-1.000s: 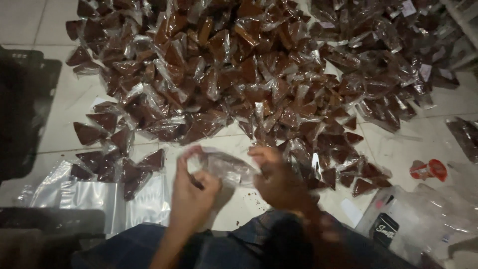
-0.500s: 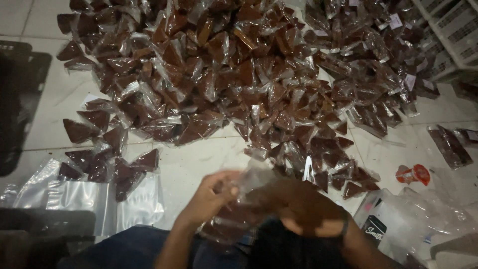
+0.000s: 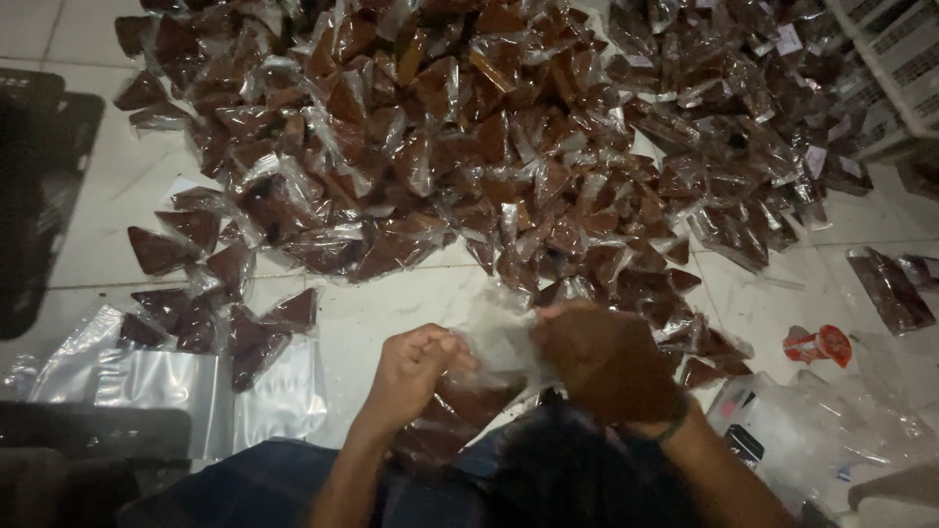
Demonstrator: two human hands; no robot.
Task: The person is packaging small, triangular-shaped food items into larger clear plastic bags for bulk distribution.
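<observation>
Both my hands hold one clear plastic bag (image 3: 501, 337) over my lap. My left hand (image 3: 416, 372) pinches its left edge with closed fingers. My right hand (image 3: 602, 357) grips the bag's right side, knuckles up. Dark brown content shows in the lower part of the bag (image 3: 468, 401). Just beyond my hands a big heap of brown triangular packets in clear wrap (image 3: 469, 147) covers the white tiled floor (image 3: 391, 313).
A few loose triangular packets (image 3: 210, 303) lie at the left on flat empty plastic bags (image 3: 166, 386). A dark tray (image 3: 39, 196) sits at the far left. A small red cup (image 3: 820, 344) and crumpled clear bags (image 3: 831, 430) lie at the right, a white crate (image 3: 895, 78) top right.
The bag was held up empty a second ago; my hands have since dropped lower and closed in on it, and brown content now shows inside. The view shifted slightly.
</observation>
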